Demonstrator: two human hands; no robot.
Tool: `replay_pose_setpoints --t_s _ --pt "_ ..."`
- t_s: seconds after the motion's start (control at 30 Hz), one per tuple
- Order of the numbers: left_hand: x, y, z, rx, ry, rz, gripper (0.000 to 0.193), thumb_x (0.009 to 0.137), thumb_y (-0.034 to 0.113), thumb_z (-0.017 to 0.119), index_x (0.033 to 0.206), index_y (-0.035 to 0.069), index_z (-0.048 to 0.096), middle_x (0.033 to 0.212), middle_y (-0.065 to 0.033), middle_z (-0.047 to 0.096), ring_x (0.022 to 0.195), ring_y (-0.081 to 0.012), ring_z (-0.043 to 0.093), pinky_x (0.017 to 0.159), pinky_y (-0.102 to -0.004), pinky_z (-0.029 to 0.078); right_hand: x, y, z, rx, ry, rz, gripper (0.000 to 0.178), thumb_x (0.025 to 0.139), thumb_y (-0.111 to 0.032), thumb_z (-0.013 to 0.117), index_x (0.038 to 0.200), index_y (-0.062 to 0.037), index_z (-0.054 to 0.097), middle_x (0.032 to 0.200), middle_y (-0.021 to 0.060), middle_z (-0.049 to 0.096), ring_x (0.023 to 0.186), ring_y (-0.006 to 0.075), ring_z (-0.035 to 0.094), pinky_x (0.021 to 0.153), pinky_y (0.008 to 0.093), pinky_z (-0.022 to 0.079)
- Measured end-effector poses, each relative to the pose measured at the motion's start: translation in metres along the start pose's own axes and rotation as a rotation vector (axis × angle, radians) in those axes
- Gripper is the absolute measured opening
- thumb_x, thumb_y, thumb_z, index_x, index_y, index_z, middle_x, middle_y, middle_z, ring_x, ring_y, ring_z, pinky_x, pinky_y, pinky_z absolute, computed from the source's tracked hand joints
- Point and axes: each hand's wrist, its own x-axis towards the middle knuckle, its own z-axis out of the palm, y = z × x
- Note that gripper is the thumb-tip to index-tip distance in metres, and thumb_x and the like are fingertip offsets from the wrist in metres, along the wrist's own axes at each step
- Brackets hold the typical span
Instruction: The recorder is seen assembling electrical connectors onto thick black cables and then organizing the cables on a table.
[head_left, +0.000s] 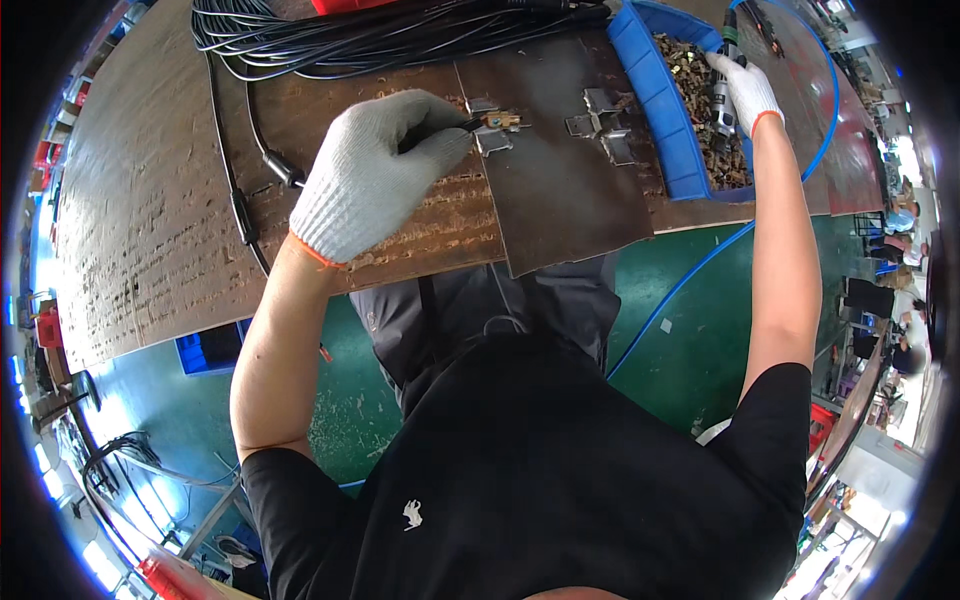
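While the left grip (385,165) pinches a plug (497,122), the right grip (742,92) clasps a screwdriver (724,85).

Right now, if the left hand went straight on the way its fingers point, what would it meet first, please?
Probably the small metal clamp fixture on the dark board: the left hand points right along the bench, fingertips already at it. The second metal fixture lies further along.
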Motion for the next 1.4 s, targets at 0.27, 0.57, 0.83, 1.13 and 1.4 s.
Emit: replay_pose_setpoints --t_s 0.27,0.57,0.83,1.13,1.4 --pt "0.004 0.007 0.002 0.076 0.006 0.006 0.025 0.097 0.013 0.076 0.117 -0.002 0.079 0.098 -0.0101 0.08 0.085 -0.0118 0.071 0.079 -0.0282 0.057 -0.089 -0.071 0.036 -0.359 0.393 -0.672 0.058 0.103 -0.053 0.062 0.13 -0.0028 0.073 0.114 0.0121 0.078 0.1 0.0214 0.075 0.093 0.0356 0.058" --pt "0.006 0.016 0.011 0.061 0.013 0.017 0.02 0.099 0.013 0.073 0.113 -0.001 0.08 0.098 -0.0121 0.08 0.085 -0.0153 0.074 0.079 -0.0294 0.058 -0.23 -0.128 0.138 0.807 -0.64 -0.432 0.021 0.107 -0.013 0.067 0.123 -0.0011 0.074 0.096 0.0038 0.075 0.083 0.0084 0.068 0.076 0.025 0.055" --pt "-0.002 0.01 0.024 0.539 0.196 0.453 0.016 0.089 0.012 0.082 0.103 0.005 0.082 0.09 -0.0094 0.075 0.08 -0.0248 0.077 0.068 -0.0352 0.06 -0.228 -0.117 0.135 1.016 -0.766 -0.183 0.021 0.108 -0.014 0.066 0.12 0.001 0.074 0.089 0.004 0.073 0.071 0.0093 0.066 0.064 0.0257 0.054" --pt "-0.013 -0.01 -0.041 0.651 0.104 0.276 0.076 0.067 0.013 0.094 0.139 0.013 0.071 0.14 -0.0107 0.066 0.131 -0.0315 0.062 0.109 -0.0436 0.053 -0.214 -0.111 0.12 1.115 -0.758 -0.268 0.023 0.107 -0.017 0.067 0.119 0.0011 0.075 0.088 0.0064 0.074 0.072 0.0117 0.068 0.063 0.0272 0.054" --pt "-0.02 -0.07 -0.078 0.944 0.092 0.157 0.057 0.082 0.012 0.083 0.137 0.018 0.07 0.145 -0.0089 0.064 0.138 -0.0338 0.058 0.115 -0.0456 0.049 -0.21 -0.107 0.12 1.233 -0.841 -0.297 0.024 0.108 -0.016 0.066 0.121 0.0011 0.074 0.094 0.0084 0.075 0.076 0.0147 0.07 0.065 0.0289 0.056"
